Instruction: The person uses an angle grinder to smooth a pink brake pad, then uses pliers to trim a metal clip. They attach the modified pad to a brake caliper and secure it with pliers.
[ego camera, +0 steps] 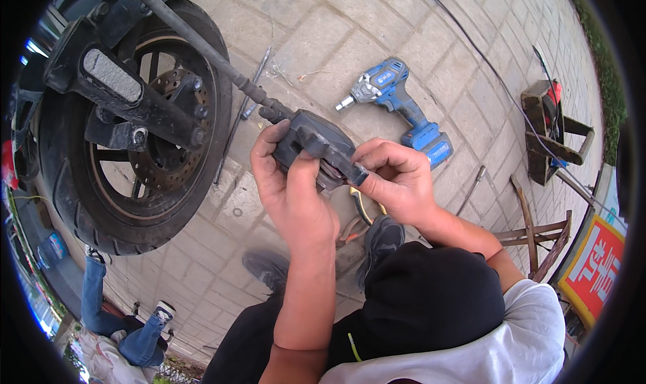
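My left hand (298, 192) grips a black brake caliper (323, 141), its thumb pressed on the near side and its fingers around the left end. The fingers and thumb of my right hand (396, 177) pinch the caliper's right end, where the edges of brake pads seem to show. A black hose (202, 51) runs from the caliper to the upper left. Left of the hands stands a motorcycle or scooter wheel (212, 192) with a drilled brake disc (156, 174) beside a black fork leg (166, 114).
A blue cordless impact wrench (398, 96) lies beyond my hands. Yellow-handled pliers (359, 205) lie near my shoe. A long metal rod (232, 136) lies by the tyre. At right are a wooden tool carrier (537, 141), a socket tool (472, 189) and a cable. Another person (126, 333) sits lower left.
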{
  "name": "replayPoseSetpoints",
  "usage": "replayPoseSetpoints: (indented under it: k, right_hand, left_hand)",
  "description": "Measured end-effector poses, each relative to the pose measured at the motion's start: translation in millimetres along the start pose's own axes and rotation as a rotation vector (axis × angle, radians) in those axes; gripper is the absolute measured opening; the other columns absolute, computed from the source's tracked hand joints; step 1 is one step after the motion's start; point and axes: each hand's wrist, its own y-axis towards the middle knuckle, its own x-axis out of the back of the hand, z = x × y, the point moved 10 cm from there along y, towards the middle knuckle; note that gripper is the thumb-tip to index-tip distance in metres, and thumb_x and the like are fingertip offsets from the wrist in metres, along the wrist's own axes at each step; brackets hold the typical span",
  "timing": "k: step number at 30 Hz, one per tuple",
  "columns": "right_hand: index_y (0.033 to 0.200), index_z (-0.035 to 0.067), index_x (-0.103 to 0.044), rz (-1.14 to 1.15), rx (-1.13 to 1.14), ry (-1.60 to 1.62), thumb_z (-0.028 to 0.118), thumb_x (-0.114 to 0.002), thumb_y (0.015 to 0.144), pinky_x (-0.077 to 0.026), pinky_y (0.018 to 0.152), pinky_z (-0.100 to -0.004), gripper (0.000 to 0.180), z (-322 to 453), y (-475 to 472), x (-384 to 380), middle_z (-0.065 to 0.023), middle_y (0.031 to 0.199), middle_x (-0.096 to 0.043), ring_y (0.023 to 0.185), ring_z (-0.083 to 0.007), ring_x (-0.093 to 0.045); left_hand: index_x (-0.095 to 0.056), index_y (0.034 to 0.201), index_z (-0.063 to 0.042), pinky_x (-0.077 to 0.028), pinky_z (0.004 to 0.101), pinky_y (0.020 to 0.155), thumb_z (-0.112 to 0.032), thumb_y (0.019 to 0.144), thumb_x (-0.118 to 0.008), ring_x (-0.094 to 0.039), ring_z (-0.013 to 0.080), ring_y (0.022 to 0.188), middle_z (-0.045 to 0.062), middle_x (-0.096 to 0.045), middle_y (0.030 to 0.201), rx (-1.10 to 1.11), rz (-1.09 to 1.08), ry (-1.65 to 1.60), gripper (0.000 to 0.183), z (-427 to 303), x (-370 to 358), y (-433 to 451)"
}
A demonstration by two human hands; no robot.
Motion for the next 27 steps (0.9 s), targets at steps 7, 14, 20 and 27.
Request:
replayPoseSetpoints:
  k: [7,14,20,27]
  right_hand:
    - [0.097,-0.004,-0.064,0.040,0.039,0.046,-0.009,-0.069,0.086,-0.051,0.079,-0.0270,0.013,-5.3,-0.3,-0.6,-0.0100,0.106,-0.063,0.093,-0.0127,-0.061]
    - [0.132,0.000,-0.051,0.004,0.175,-0.094,0.012,-0.081,0.079,-0.041,0.104,-0.0406,0.062,16.1,4.4,4.1,-0.0141,0.140,-0.043,0.128,-0.0229,-0.045]
    - [0.139,-0.003,-0.046,0.201,0.008,-0.073,0.024,-0.081,0.080,-0.042,0.104,-0.0416,0.073,30.1,12.0,-32.1,-0.0155,0.140,-0.046,0.128,-0.0262,-0.048]
    - [0.137,-0.008,-0.047,0.283,0.246,-0.322,0.016,-0.077,0.083,-0.046,0.101,-0.0351,0.066,51.8,2.0,-42.5,-0.0170,0.131,-0.054,0.120,-0.0227,-0.055]
  left_hand:
    - [-0.048,0.129,-0.003,-0.052,0.0342,0.092,-0.005,0.087,-0.052,-0.060,0.0192,0.107,0.011,-0.057,0.121,0.052,0.008,0.032,0.042,1.0,3.5,-0.5]
    - [-0.042,0.137,0.001,-0.048,0.0370,0.099,-0.005,0.084,-0.051,-0.055,0.0217,0.115,0.015,-0.053,0.126,0.140,0.170,-0.086,0.055,-6.9,-7.5,-9.2]
    - [-0.042,0.136,0.001,-0.048,0.0362,0.098,-0.007,0.084,-0.052,-0.056,0.0223,0.115,0.015,-0.053,0.126,0.104,0.174,-0.007,0.054,-13.3,-10.3,-15.2]
    - [-0.041,0.136,0.001,-0.055,0.0397,0.087,-0.015,0.083,-0.051,-0.059,0.0252,0.110,0.016,-0.053,0.123,0.067,0.124,0.068,0.056,-19.4,-5.8,-21.1]
